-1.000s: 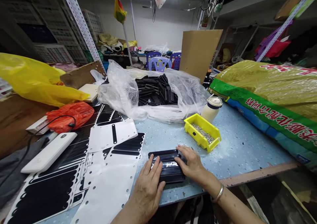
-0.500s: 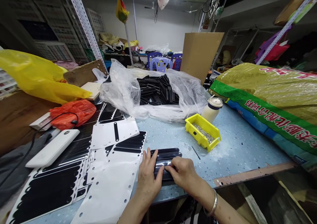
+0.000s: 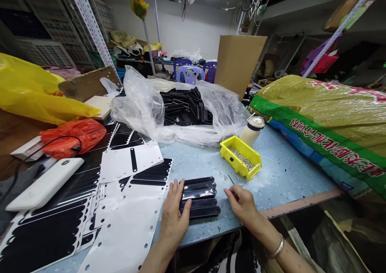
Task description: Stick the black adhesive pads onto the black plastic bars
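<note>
Several long black strips (image 3: 199, 193) with rounded ends and small holes lie side by side on the blue speckled table (image 3: 196, 160). My left hand (image 3: 174, 208) lies over their left ends, fingers stretched out and thumb apart. Just right of the strips, my right hand (image 3: 241, 200) is lifted off them, with thumb and forefinger pinched together. Anything between those fingertips is too small to make out. A thin dark stick (image 3: 230, 179) is on the table behind the right hand, its lower end hidden. Beyond it stands a yellow bin (image 3: 224, 152) of small metal pieces.
A clear plastic bag (image 3: 135, 112) full of black strips sits at the back. White backing sheets (image 3: 126, 220) with black strips cover the left, beside a white power bank (image 3: 45, 184). A cream bottle (image 3: 251, 133) stands behind the bin; a large printed sack (image 3: 325, 116) fills the right.
My right hand has come off the strips and moved right, still pinched. My left hand stays on their left ends. The whole view has shifted slightly.
</note>
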A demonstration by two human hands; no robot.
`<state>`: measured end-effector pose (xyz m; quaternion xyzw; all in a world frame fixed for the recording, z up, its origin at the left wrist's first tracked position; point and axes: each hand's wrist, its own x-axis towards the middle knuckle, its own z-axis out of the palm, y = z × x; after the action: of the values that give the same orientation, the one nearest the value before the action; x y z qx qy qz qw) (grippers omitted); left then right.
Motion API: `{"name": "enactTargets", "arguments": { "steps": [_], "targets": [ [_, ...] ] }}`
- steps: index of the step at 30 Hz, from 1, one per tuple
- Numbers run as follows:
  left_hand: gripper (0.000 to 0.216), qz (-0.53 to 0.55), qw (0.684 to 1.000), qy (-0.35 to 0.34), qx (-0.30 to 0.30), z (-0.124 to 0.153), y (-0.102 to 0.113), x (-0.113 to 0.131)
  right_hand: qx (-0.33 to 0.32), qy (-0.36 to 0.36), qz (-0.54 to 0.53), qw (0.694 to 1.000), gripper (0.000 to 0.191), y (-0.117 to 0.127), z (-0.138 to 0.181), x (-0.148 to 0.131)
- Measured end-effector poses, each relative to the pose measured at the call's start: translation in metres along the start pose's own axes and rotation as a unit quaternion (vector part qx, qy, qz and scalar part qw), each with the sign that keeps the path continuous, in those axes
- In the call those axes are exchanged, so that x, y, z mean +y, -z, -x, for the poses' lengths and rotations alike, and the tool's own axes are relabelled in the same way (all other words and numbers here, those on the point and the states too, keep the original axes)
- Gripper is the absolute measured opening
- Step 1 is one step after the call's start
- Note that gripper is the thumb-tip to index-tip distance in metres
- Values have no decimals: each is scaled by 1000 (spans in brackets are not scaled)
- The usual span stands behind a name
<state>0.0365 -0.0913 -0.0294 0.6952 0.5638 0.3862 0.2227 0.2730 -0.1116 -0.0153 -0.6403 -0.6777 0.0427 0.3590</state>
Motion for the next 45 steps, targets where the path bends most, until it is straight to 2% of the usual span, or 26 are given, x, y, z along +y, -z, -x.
{"name": "enactTargets", "arguments": {
  "steps": [3,6,11,15,18,21,23,24,27,30,32,33,36,41,45],
  "targets": [
    [55,0,1000,11,27,11,13,-4,-33,-37,-32,998,46,0,11,-15],
    [58,-56,996,-19,64,25,18,-9,-58,-31,-1,998,44,-9,22,-38],
    [52,-107,986,-89,90,34,6,-14,-17,4,87,996,53,-27,25,-54],
    [49,-93,991,-61,71,34,4,-14,-42,17,53,998,52,-27,23,-47],
    [55,-68,996,-31,41,37,10,-12,-71,-6,-27,997,53,-18,21,-37],
    [73,-48,998,-39,3,35,20,-11,-30,-20,-69,997,42,-4,11,-28],
    [88,-51,997,-62,-14,26,28,-13,5,32,-48,998,34,5,-4,-25],
    [94,-54,995,-74,-28,20,31,-13,5,70,-34,997,40,8,-14,-26],
    [106,-29,992,-82,-95,-4,35,-14,-70,153,-5,986,53,6,-46,-38],
    [106,27,988,-52,-141,-17,30,-9,-196,153,20,968,63,-8,-63,-55],
    [102,65,989,-31,-131,-17,24,-4,-256,174,12,951,88,-16,-62,-61],
    [102,83,989,-21,-117,-15,21,-2,-272,183,11,945,100,-18,-59,-62],
    [104,124,988,-3,-89,-9,18,-1,-304,197,15,932,113,-13,-51,-58],
    [104,169,980,19,-102,3,28,-10,-361,226,45,904,113,-2,-52,-61],
    [88,181,978,37,-100,8,22,-12,-378,216,77,897,113,-13,-52,-75]
  ]
}}
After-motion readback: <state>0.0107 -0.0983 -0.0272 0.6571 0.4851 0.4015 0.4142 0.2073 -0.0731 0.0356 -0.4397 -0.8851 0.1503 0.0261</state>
